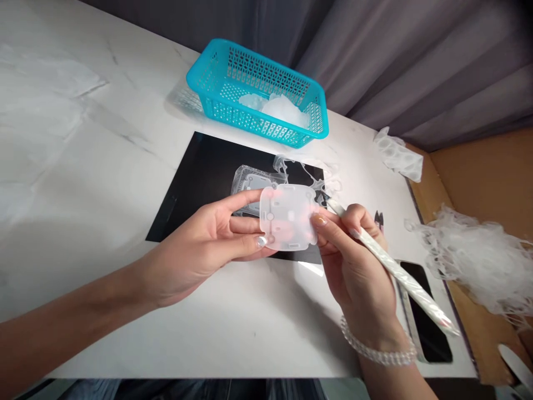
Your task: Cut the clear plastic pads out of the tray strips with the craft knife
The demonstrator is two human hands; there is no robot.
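Observation:
A frosted, translucent plastic piece [289, 218] with rounded corners, small holes and slots is held up in front of me. My left hand [212, 233] pinches its left side, thumb in front and fingers behind. At its right edge, the thumb and fingers of my right hand [358, 255] touch it. That same hand also grips a slim craft knife [393, 270] with a pearly white handle, its dark tip pointing up and left beyond the piece. Behind the piece, a clear plastic packet [255, 180] with a similar part in it rests on a black mat [195, 178].
A turquoise basket [250, 125] with whitish plastic pieces stands at the back. Thin plastic scraps [291, 162] lie on the mat's far right. To the right are a phone [425, 311], a crumpled clear bag [398, 154] and a heap of stringy trimmings [487, 261] by a cardboard box [487, 172].

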